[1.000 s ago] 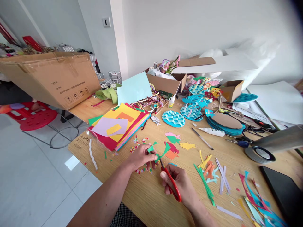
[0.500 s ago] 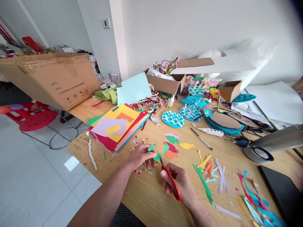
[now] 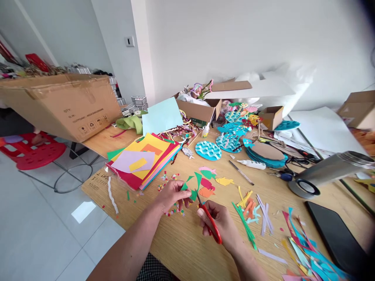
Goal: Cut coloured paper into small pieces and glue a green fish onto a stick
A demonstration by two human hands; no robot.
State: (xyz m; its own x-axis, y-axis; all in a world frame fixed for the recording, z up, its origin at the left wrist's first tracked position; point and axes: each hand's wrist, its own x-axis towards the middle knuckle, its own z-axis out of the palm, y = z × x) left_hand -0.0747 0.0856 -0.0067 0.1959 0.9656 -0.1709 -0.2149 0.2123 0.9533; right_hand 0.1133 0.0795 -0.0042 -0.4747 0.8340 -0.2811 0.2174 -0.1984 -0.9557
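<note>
Between the thumb and fingers of my left hand (image 3: 175,196) is a piece of green paper (image 3: 195,182), cut to an irregular shape with a strip curving up from it. My right hand (image 3: 218,220) is closed round the red handles of a pair of scissors (image 3: 211,221). The blades point up and left, their tips at the right edge of the green paper. Just beyond the paper lie cut paper fish, among them a yellow fish (image 3: 224,181), an orange fish (image 3: 206,191) and a green fish (image 3: 208,173). Paper confetti dots (image 3: 175,210) lie under my left hand.
To the left is a stack of coloured paper (image 3: 146,156). Paper strips (image 3: 246,228) and offcuts lie at the right, near a black phone (image 3: 334,234) and a metal flask (image 3: 331,171). Blue wavy discs (image 3: 208,150), a pen (image 3: 240,172) and a glue bottle (image 3: 252,164) lie farther back.
The camera view has turned slightly to the right and up. The green strip now curves upright above the paper, and the scissors have shifted slightly left in view.
</note>
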